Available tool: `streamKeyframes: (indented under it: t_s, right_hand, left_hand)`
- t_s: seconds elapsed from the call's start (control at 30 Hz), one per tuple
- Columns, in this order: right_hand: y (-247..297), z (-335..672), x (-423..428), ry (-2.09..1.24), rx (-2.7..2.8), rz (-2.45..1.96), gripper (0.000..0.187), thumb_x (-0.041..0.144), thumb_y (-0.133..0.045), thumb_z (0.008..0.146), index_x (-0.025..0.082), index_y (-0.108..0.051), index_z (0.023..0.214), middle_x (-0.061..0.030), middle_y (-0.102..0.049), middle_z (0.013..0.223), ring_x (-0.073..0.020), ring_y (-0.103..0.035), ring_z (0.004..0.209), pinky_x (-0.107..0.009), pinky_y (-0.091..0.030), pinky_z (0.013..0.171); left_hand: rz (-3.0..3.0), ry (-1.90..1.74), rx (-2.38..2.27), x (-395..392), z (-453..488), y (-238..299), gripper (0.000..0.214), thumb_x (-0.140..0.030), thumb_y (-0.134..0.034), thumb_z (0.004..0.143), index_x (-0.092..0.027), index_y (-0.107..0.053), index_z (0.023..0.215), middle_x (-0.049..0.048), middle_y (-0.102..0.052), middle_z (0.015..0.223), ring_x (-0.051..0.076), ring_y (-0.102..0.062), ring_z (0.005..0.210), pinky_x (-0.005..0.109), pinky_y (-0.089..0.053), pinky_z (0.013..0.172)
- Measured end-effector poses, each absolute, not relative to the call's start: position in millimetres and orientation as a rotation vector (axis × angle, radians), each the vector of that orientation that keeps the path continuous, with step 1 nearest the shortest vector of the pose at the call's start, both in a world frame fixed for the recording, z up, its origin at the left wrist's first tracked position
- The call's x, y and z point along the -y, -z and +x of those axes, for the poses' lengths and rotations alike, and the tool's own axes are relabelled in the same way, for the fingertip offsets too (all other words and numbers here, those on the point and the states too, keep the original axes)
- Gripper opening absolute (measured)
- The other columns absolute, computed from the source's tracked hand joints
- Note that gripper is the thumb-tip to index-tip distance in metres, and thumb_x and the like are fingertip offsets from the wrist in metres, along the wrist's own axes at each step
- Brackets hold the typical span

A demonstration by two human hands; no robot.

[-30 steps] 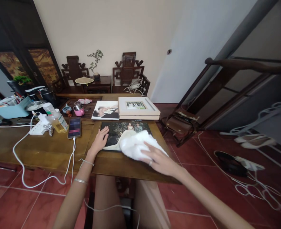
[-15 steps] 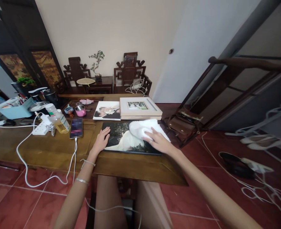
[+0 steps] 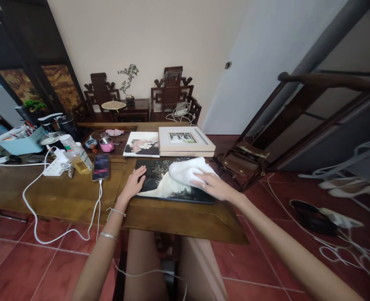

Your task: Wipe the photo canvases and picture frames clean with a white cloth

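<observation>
A dark photo panel (image 3: 155,168), showing a white gown against dark foliage, lies flat near the front of the wooden table (image 3: 178,219). My left hand (image 3: 135,180) rests on its left edge with fingers stretched out. On the panel's right half, my right hand (image 3: 212,185) grips a folded white cloth (image 3: 186,170) and presses it to the surface. The cloth and hand cover much of that half. Just behind the panel are a smaller white-edged photo book (image 3: 142,146) and a cream box (image 3: 187,148) with a framed picture on its top.
To the left are a charging phone (image 3: 101,168), a bottle of yellowish liquid (image 3: 80,161), a white power strip (image 3: 55,166), a pink cup (image 3: 106,144) and a light-blue bin (image 3: 23,142). A white cable (image 3: 32,213) hangs over the front edge. A brown bag (image 3: 246,161) is at right.
My right hand has shifted slightly to the right, and the cloth's right end has drawn in and bunched up. My left hand stays in place on the panel.
</observation>
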State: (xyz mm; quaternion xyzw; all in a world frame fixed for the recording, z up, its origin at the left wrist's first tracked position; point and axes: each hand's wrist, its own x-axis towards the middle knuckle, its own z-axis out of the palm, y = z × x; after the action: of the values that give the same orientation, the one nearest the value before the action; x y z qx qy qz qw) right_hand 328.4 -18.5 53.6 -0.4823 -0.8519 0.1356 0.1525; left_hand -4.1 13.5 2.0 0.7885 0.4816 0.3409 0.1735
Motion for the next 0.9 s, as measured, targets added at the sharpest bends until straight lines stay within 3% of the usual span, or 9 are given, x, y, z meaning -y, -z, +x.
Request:
streamKeyframes:
  t_s: [0.17, 0.37, 0.57, 0.77, 0.9]
  right_hand:
    - [-49, 319, -21, -0.374, 2.39, -1.384, 0.045, 0.047, -0.031, 0.092, 0.02, -0.062, 0.109, -0.0097, -0.062, 0.121, -0.0327, -0.035, 0.131, -0.049, -0.032, 0.104]
    - [-46, 320, 53, -0.392, 2.475, -1.421, 0.036, 0.042, -0.038, 0.091, 0.02, -0.063, 0.104, -0.0117, -0.057, 0.127, -0.0345, -0.028, 0.135, -0.049, -0.036, 0.101]
    - [-72, 302, 107, -0.448, 2.67, -1.154, 0.028, 0.037, -0.041, 0.092, 0.024, -0.065, 0.09, -0.0054, -0.057, 0.129, -0.0306, -0.041, 0.128, -0.044, -0.036, 0.102]
    - [-61, 281, 24, -0.334, 2.594, -1.316, 0.038, 0.04, -0.035, 0.094, 0.022, -0.057, 0.119, -0.0082, -0.062, 0.121, -0.0324, -0.043, 0.126, -0.046, -0.038, 0.098]
    - [-56, 257, -26, -0.214, 2.539, -1.349, 0.037, 0.036, -0.032, 0.096, 0.019, -0.057, 0.117, -0.0109, -0.064, 0.117, -0.0294, -0.053, 0.115, -0.049, -0.03, 0.103]
  left_hand:
    - [2.216, -0.974, -1.377, -11, -2, -4, 0.037, -0.024, -0.042, 0.089, -0.021, -0.056, 0.124, 0.0076, -0.051, 0.136, 0.018, -0.042, 0.13, 0.046, -0.024, 0.113]
    - [2.185, -1.002, -1.406, -10, 1, -6, 0.036, -0.023, -0.043, 0.089, -0.019, -0.058, 0.122, 0.0087, -0.052, 0.135, 0.019, -0.044, 0.129, 0.047, -0.023, 0.113]
    - [2.193, -0.987, -1.408, -10, 2, -5, 0.036, -0.023, -0.042, 0.089, -0.018, -0.058, 0.122, 0.0092, -0.051, 0.136, 0.019, -0.043, 0.13, 0.048, -0.021, 0.114]
    - [2.201, -0.955, -1.395, -10, 0, -6, 0.037, -0.022, -0.042, 0.089, -0.02, -0.056, 0.123, 0.0079, -0.05, 0.137, 0.019, -0.041, 0.131, 0.049, -0.019, 0.114]
    - [2.208, -0.954, -1.377, -11, -1, -5, 0.037, -0.023, -0.042, 0.09, -0.022, -0.056, 0.124, 0.0067, -0.05, 0.137, 0.018, -0.041, 0.131, 0.048, -0.021, 0.114]
